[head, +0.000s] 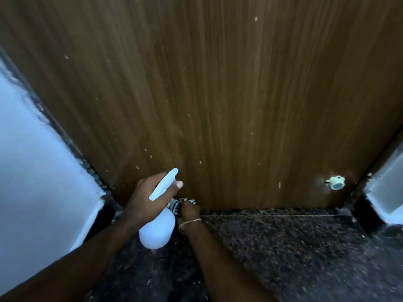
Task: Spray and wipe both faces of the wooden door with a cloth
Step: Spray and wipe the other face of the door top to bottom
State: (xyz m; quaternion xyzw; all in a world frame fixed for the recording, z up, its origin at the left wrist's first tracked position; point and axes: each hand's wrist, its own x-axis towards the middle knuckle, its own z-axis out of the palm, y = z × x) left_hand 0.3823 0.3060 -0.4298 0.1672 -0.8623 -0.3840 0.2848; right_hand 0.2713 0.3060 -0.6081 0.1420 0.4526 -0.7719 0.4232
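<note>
Head view, looking down the near face of the wooden door (218,94) to its bottom edge.

The left hand (148,199) was wrapped around the neck of a white spray bottle (157,232). The bottle body hung below the hand, above the floor, and the sprayer head pointed up toward the door face. One fingertip showed beyond the head. Held this way, the bottle probably stayed ready for another spray while leaving the wiping hand free.

The right hand (190,211), with a thin bracelet (190,222) at the wrist, was closed on a bunched striped cloth (176,203). It held the cloth against the door's bottom edge, left of centre and just beside the bottle. The low position suggests that the lowest strip of this face was being wiped, where it met the dark speckled floor (283,247). Blur hid whether the cloth also touched the floor.

Small pale specks (256,18) dotted the door face up to its upper part, so wiping of this face seemed unfinished. The other face was not visible.

A pale round door stopper (335,182) projected near the door's lower right corner, well apart from both hands. A pale wall (32,149) flanked the door's left edge.
</note>
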